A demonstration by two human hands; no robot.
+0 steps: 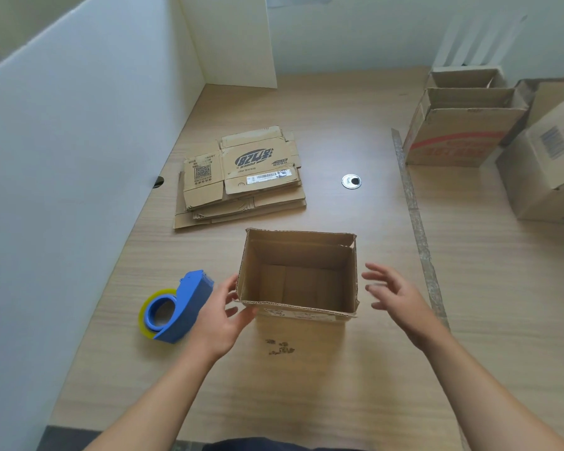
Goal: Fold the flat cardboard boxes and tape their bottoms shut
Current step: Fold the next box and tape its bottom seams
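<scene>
Nearest the lens: two bare forearms, coming up from the bottom edge over the wooden bench [306,392].

Left grip [222,317]: wide and relaxed, fingertips touching the outside of the near left corner of the box [300,252], thumb lying by the front face. Not curled round anything.

Right grip [394,294]: wide too, fingers spread and holding nothing, just beside the right wall of the box but apart from it.

Box: upright in the middle of the bench between the two grips, top open, bottom flaps folded flat inside. Printed label along the upper edge of the near face.

Left of the box, just beside the left grip: a blue tape dispenser [183,307] lying on the bench, with a yellowish roll of tape in it.

Beyond the box, towards the white partition [62,157]: a stack of flat cartons [241,180], printed side up, with a barcode sticker on the top one.

Right of the stack: a round metal grommet [351,181] set into the bench.

Far right: several made-up boxes [463,131], tops open, standing close together beyond a worn strip [417,222] running along the bench.
</scene>
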